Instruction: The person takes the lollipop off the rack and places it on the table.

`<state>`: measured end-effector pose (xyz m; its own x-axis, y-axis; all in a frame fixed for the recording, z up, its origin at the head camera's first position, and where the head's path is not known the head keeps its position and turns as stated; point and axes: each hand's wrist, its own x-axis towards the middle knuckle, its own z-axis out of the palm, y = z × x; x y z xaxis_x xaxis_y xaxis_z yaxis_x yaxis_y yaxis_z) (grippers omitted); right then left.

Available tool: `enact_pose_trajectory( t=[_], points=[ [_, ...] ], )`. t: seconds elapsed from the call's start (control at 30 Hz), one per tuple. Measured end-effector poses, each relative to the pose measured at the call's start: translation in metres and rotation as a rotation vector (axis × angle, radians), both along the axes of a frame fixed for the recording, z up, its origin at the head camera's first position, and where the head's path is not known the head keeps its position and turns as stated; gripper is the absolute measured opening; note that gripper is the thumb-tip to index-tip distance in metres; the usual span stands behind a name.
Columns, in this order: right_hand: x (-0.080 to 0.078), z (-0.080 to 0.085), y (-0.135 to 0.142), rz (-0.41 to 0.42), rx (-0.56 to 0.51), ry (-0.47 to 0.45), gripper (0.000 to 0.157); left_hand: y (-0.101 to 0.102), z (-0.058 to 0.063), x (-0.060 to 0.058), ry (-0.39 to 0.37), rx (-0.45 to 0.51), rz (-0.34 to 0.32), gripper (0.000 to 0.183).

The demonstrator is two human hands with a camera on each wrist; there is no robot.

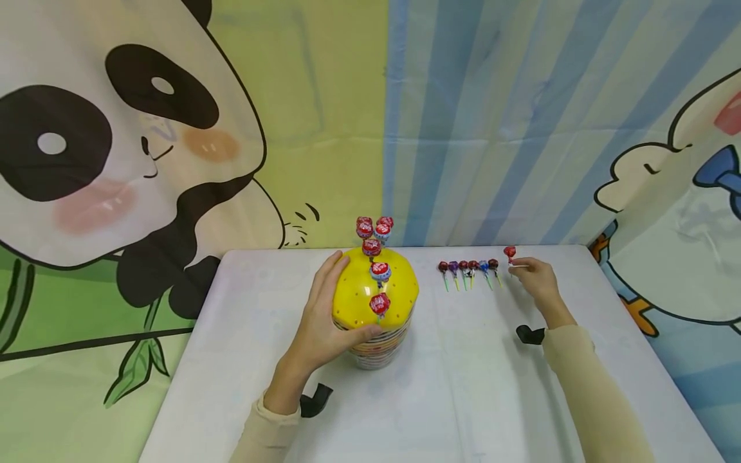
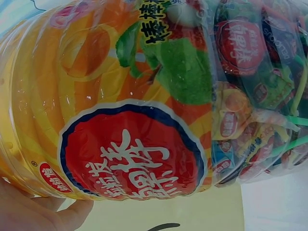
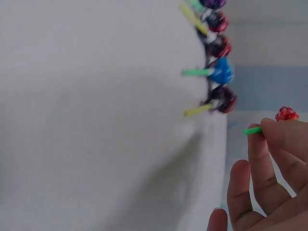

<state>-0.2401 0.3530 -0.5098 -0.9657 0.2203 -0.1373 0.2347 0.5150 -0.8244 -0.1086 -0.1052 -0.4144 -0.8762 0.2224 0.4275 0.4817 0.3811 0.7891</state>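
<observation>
On the tabletop (image 1: 440,399), the left hand (image 1: 324,325) curves widely around the jar (image 1: 379,354), which stands slightly left of centre, thumb across its near side. Lollipops (image 1: 380,271) stand upright in its yellow lid (image 1: 353,299). Toward the far right corner, the right hand (image 1: 537,283) pinches a red lollipop (image 1: 509,251) by its green stick, just beside a row of six lollipops (image 1: 464,265) near the far edge.

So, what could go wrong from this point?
The shiny red-wrapped lollipop might slip, as the right hand pinches only its thin green stick.

The labelled clear plastic jar might tip if the left hand, gripping near its domed yellow lid, pushes sideways.
</observation>
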Motion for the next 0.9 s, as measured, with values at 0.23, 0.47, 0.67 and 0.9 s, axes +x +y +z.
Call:
enact_pose_trajectory(
  t=[0.23,0.47,0.67,0.9],
  points=[
    [-0.007,-0.014,0.013,-0.019,0.085,-0.104,0.040,0.001,-0.001,-0.001,-0.004,0.003,-0.006,0.105],
    [-0.011,-0.022,0.012,-0.041,0.181,-0.236,0.039,0.001,-0.002,-0.001,-0.008,-0.001,-0.002,0.105],
    [-0.012,-0.025,0.008,-0.046,0.231,-0.220,0.036,0.001,-0.001,0.000,-0.008,-0.002,-0.001,0.105],
    [-0.014,-0.026,0.007,-0.010,0.263,-0.188,0.036,0.000,0.000,0.000,0.000,-0.002,0.001,0.106]
  ],
)
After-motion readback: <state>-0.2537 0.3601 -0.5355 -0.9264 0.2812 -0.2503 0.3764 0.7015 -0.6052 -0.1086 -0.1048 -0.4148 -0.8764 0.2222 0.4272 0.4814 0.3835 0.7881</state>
